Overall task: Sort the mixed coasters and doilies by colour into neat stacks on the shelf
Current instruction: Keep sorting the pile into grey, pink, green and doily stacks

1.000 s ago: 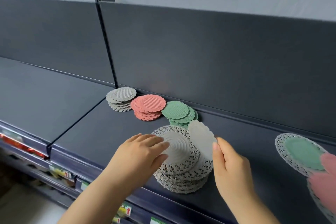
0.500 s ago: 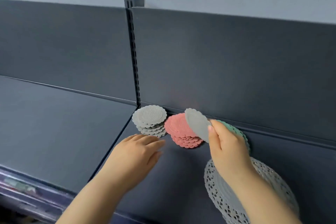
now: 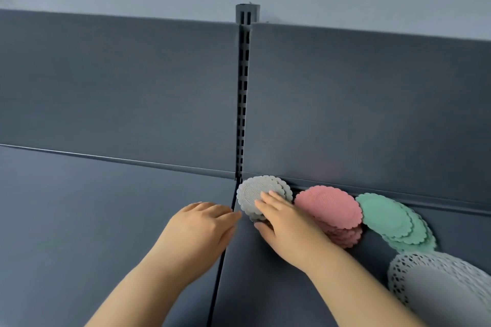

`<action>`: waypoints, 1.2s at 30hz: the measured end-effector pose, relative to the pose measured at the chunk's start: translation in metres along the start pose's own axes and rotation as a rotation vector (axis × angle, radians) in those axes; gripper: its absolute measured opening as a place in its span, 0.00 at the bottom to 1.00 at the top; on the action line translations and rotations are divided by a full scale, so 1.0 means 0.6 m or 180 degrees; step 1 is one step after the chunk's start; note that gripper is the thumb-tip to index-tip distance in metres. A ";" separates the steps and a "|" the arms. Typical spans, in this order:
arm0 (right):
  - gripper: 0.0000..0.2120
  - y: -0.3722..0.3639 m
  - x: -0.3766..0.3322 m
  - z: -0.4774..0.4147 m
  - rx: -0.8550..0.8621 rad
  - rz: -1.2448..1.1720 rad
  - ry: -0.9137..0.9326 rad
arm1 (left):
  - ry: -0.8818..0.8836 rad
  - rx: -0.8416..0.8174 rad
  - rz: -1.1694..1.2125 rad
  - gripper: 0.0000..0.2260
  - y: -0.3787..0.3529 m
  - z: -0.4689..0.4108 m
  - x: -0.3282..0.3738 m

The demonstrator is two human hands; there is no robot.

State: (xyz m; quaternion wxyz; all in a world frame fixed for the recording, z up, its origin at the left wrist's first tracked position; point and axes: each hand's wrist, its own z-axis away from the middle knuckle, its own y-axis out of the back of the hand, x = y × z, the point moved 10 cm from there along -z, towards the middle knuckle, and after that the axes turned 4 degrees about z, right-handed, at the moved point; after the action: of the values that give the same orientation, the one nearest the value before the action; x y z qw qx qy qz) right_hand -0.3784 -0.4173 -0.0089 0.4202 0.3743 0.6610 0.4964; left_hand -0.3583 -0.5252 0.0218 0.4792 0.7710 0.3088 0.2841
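From where I stand, no word, number, label or sign is readable: the grey stack (image 3: 252,194), pink stack (image 3: 329,207), green stack (image 3: 385,216) and dark shelf (image 3: 106,220) show only ribbed, unmarked surfaces.

The right hand (image 3: 288,228) rests with straight fingers on the grey coaster stack (image 3: 259,195) at the far shelf (image 3: 106,220) edge. Right of it stand pink stack (image 3: 330,210) and green stack (image 3: 393,220); the left hand (image 3: 202,228) hovers flat, just left.
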 end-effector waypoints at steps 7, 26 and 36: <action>0.21 0.038 0.030 0.056 0.0055 -0.0045 -0.0435 | -0.0227 0.0009 0.0193 0.15 -0.017 -0.037 0.049; 0.27 0.165 0.323 0.513 0.0437 0.0153 -0.1103 | -0.0151 -0.0120 -0.0075 0.18 -0.107 -0.062 0.503; 0.22 0.173 0.417 0.664 0.0354 -0.0229 -0.1212 | -0.0115 -0.0160 -0.0060 0.18 -0.156 -0.047 0.667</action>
State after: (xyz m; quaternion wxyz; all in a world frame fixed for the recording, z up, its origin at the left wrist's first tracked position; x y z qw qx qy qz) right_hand -0.0927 -0.0293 -0.0154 0.5338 0.4601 0.6089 0.3641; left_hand -0.1389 -0.1772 0.0037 0.5065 0.7607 0.3001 0.2733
